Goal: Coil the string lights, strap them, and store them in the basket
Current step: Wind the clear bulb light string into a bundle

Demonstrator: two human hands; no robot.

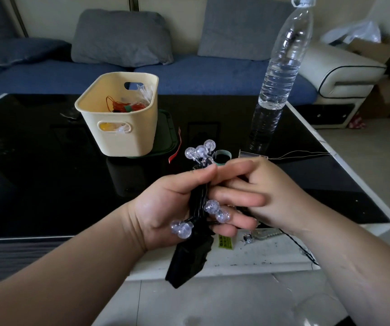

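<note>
Head view: left hand [172, 208] clenches the coiled string lights [200, 152]; right hand [283, 196] curls behind, fingertips hidden, grip unclear; bottle [281, 67] cropped above.

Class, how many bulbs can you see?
7 clear round bulbs on the string lights: three above the left hand, two by its fingers, two near its wrist; others may be hidden.

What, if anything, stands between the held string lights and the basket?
Nothing visible blocks it. The left hand and right hand hold the string lights; the basket stands open-topped beyond, only a flat red strip on the table between.
</note>
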